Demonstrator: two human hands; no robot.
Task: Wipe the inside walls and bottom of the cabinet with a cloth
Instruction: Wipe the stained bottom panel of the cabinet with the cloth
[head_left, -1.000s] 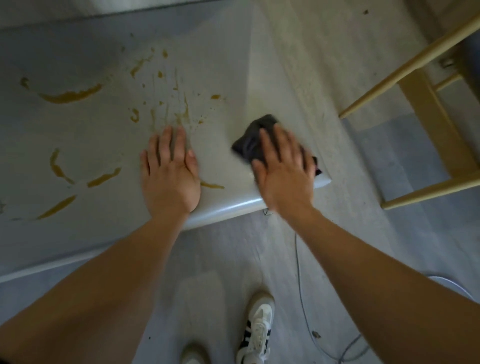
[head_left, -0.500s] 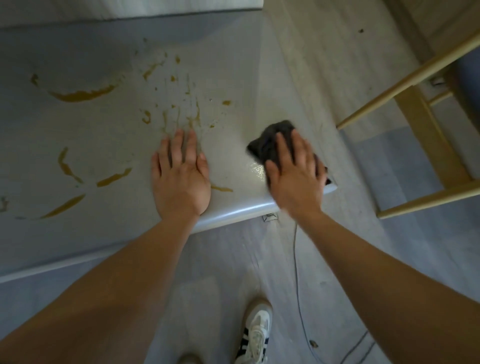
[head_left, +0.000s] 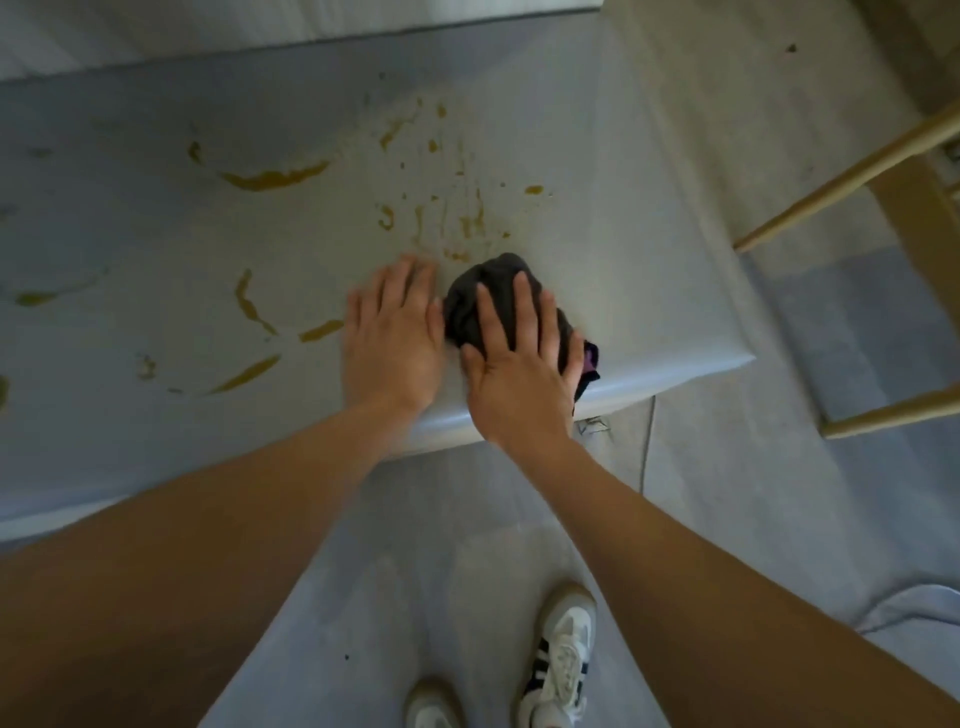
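I see the pale counter (head_left: 597, 171) streaked with yellow-brown smears (head_left: 275, 179). My left hand (head_left: 395, 338) lies flat on it, fingers straight. My right hand (head_left: 519, 374) presses the dark cloth (head_left: 467, 306) flat near the front edge, fingers spread.

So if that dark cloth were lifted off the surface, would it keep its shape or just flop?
Probably flop: the cloth lies bunched in soft folds under the right hand, with a corner drooping over the surface's edge. It looks light for its size, and seems likely to slide easily when pushed.
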